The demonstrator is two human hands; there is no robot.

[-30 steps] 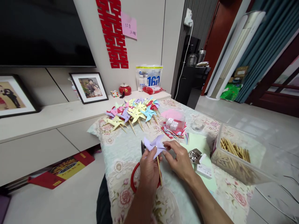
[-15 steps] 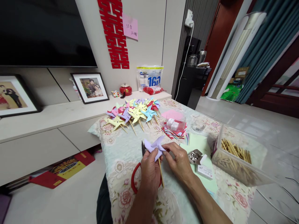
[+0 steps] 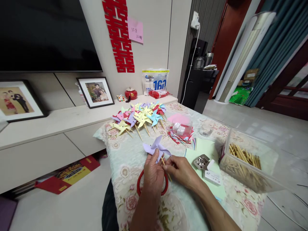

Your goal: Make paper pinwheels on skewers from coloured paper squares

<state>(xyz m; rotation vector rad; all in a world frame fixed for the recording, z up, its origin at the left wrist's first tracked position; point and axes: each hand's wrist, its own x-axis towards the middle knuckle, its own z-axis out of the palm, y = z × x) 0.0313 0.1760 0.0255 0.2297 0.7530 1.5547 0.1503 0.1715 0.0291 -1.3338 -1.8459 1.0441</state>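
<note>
Your left hand (image 3: 154, 171) pinches the lilac pinwheel (image 3: 156, 148) at its hub; your right hand (image 3: 181, 170) grips its wooden stick (image 3: 166, 164), mostly hidden by fingers. Red-handled scissors (image 3: 139, 186) lie half covered under your left hand. Finished pinwheels (image 3: 138, 117) are piled beyond, and the stick box (image 3: 243, 158) sits right.

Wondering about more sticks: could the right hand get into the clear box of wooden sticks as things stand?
Probably yes. The clear box stands open-topped to the right of the right hand, with only the small pin box between, though that hand now pinches the pinwheel's stick.

Head view — forward-down, close over table (image 3: 125, 160)
</note>
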